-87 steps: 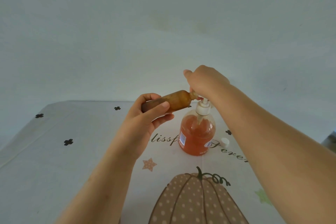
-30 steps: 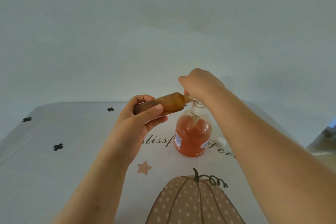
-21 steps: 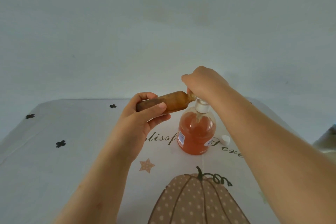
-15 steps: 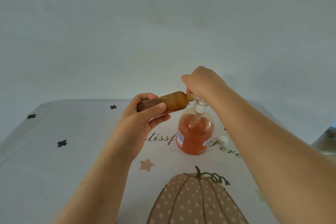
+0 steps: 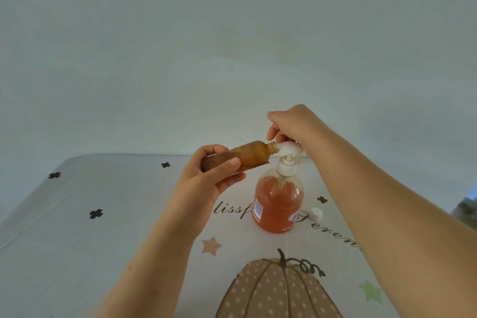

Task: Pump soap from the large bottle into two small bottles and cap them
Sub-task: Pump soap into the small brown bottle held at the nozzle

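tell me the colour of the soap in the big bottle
Orange, seen through the clear bottle in the head view.

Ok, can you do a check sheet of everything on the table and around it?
Surface: pumpkin-print tablecloth, lying flat.
Job's things: large soap bottle upright, part full of orange soap; small brown bottle tilted, mouth at the pump head; white cap lying beside the large soap bottle.
Clutter: nothing seen.
Hands: left hand grips the small brown bottle; right hand curls over the pump head.
Cables: nothing seen.
Surroundings: pale wall.
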Demonstrator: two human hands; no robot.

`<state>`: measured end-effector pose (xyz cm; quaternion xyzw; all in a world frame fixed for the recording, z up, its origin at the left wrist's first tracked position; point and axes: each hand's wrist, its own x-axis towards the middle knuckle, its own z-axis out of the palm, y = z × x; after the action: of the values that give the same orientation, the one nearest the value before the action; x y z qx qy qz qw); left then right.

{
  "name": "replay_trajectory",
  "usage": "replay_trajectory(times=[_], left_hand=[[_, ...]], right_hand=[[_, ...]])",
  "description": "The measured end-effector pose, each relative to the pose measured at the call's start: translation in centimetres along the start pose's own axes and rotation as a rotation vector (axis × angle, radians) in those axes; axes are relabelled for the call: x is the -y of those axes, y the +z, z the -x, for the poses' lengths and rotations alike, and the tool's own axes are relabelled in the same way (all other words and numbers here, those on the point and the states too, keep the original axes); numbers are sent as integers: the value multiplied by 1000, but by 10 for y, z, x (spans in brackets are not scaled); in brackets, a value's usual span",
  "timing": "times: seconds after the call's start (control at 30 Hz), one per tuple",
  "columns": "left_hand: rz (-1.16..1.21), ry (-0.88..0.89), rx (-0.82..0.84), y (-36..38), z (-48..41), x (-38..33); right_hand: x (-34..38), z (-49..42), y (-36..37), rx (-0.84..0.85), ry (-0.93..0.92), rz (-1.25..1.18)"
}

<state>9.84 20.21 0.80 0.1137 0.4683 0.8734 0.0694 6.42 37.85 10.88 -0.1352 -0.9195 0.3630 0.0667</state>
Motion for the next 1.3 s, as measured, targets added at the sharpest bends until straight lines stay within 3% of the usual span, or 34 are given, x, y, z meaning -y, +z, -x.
replay_trajectory(times=[0.2, 0.6, 0.97, 1.17, 1.3], left_hand=[[8, 0, 6, 0, 0, 1], [13, -25, -12, -1, 0, 1], [-4, -55, -46, -1, -2, 4], [7, -54, -27, -1, -1, 2], [18, -26, -19, 2, 1, -1]], right_hand=[[-1, -2, 9, -57, -24, 170], [-1, -6, 21, -10, 100, 215], [-4, 12, 20, 55, -45, 414], [6, 7, 21, 9, 181, 243], [14, 6, 17, -5, 226, 261]])
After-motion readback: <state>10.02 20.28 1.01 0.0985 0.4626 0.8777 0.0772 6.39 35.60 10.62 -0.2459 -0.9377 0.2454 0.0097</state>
